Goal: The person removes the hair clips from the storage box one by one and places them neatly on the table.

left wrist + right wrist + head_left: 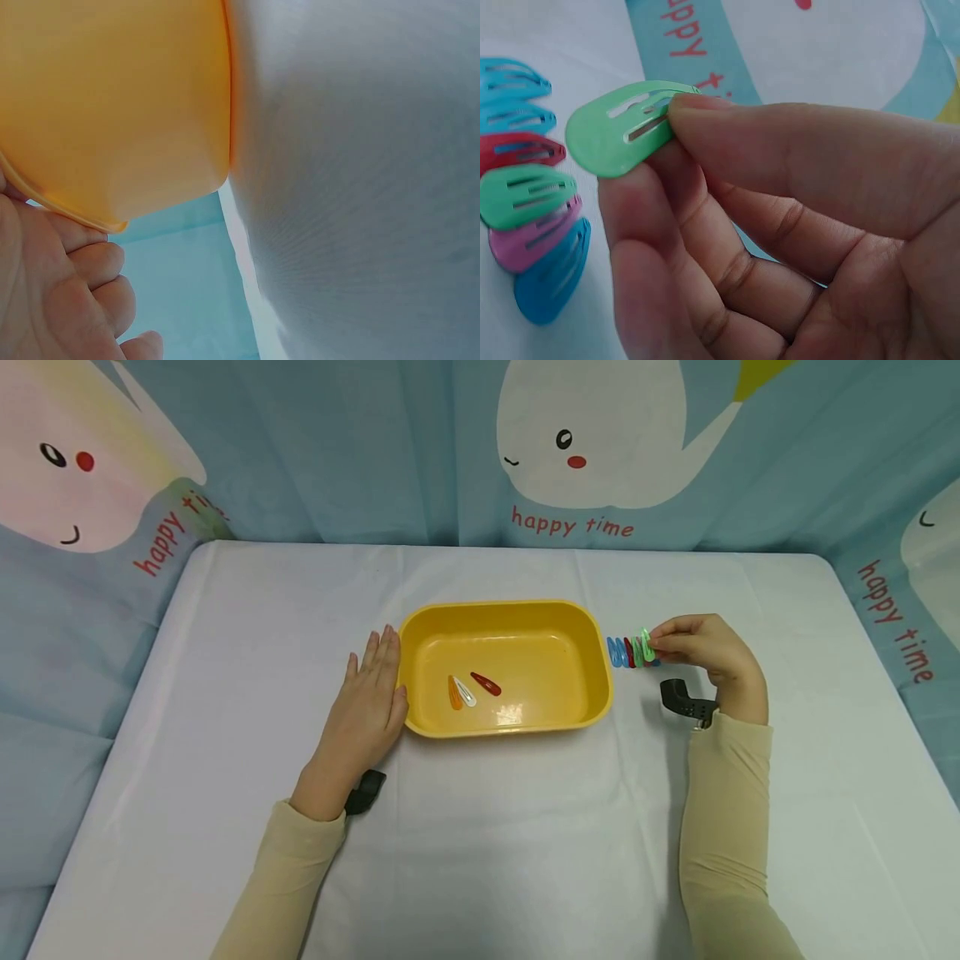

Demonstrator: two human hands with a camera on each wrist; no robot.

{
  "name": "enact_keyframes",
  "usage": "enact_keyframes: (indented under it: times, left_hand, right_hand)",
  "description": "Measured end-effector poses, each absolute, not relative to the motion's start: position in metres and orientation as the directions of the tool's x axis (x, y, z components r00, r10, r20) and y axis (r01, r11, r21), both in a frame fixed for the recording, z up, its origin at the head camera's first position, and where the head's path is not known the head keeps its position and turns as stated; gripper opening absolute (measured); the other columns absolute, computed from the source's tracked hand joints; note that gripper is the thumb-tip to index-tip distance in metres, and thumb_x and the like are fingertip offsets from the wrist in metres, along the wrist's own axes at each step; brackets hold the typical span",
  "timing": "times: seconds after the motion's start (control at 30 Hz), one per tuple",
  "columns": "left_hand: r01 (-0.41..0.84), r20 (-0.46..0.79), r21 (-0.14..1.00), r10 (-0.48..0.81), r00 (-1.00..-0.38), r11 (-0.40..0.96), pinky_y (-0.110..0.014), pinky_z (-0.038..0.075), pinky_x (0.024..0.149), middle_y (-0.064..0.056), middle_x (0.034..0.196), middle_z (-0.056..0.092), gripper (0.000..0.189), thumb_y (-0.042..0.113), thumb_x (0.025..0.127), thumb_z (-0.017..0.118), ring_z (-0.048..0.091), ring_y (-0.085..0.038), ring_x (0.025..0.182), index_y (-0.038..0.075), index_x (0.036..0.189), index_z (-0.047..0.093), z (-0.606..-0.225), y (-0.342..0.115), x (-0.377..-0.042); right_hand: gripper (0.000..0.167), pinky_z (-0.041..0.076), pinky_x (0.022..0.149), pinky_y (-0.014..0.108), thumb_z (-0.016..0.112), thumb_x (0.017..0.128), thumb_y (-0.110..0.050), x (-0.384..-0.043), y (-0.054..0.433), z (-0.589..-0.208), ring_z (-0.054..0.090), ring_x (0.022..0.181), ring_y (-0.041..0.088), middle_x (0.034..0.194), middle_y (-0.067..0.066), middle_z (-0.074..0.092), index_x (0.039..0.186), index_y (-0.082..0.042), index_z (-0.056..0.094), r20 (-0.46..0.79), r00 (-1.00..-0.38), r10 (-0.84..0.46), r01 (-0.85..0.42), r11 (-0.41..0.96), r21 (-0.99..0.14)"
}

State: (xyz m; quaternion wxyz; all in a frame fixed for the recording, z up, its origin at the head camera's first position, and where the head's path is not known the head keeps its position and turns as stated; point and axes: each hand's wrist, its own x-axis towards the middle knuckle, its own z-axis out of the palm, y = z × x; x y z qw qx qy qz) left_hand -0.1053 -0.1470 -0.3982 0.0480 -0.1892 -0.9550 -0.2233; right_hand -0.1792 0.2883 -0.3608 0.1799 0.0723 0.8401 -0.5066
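Note:
My right hand (712, 656) pinches a light green snap hair clip (604, 139) between thumb and fingers, its rounded end sticking out. Below it in the right wrist view, a row of hair clips lies on the white cloth: light blue clips (514, 116), a red clip (517, 150), another green clip (525, 195), a pink clip (536, 240) and a darker blue clip (551, 277). Flat and with straight fingers, my left hand (363, 714) rests against the left rim of a yellow basin (540, 668). Inside are an orange clip (454, 693), a white clip (466, 693) and a dark red clip (486, 683).
A white cloth (510, 843) covers the table, and the basin stands near its middle, just left of the clip row. Blue curtains (360, 452) printed with whales hang behind and beside the table. Each wrist carries a black camera mount (684, 702).

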Motion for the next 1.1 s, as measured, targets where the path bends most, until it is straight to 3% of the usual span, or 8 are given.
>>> enact_keyframes:
  times: [0.47, 1.1]
  left_hand:
    - [0.375, 0.158, 0.409, 0.341, -0.927, 0.832, -0.052, 0.009, 0.112, -0.017, 0.155, 0.012, 0.058, 0.020, 0.099, 0.032, 0.008, -0.030, 0.143, -0.005, 0.149, 0.012, -0.397, -0.147, -0.105]
    - [0.370, 0.148, 0.423, 0.340, -0.929, 0.827, -0.051, 0.008, 0.113, -0.016, 0.155, 0.011, 0.058, 0.019, 0.100, 0.031, 0.007, -0.029, 0.143, -0.004, 0.149, 0.012, -0.397, -0.147, -0.106]
  right_hand:
    - [0.021, 0.050, 0.067, 0.017, 0.065, 0.088, -0.013, -0.178, 0.298, -0.365, 0.058, 0.069, 0.001, 0.073, -0.015, 0.064, 0.073, -0.026, 0.070, -0.396, -0.918, 0.012, 0.358, 0.455, -0.815]
    - [0.015, 0.050, 0.061, 0.016, 0.065, 0.088, -0.009, -0.181, 0.302, -0.377, 0.056, 0.063, 0.002, 0.067, -0.014, 0.064, 0.078, -0.016, 0.073, -0.409, -0.909, 0.084, 0.398, 0.472, -0.787]
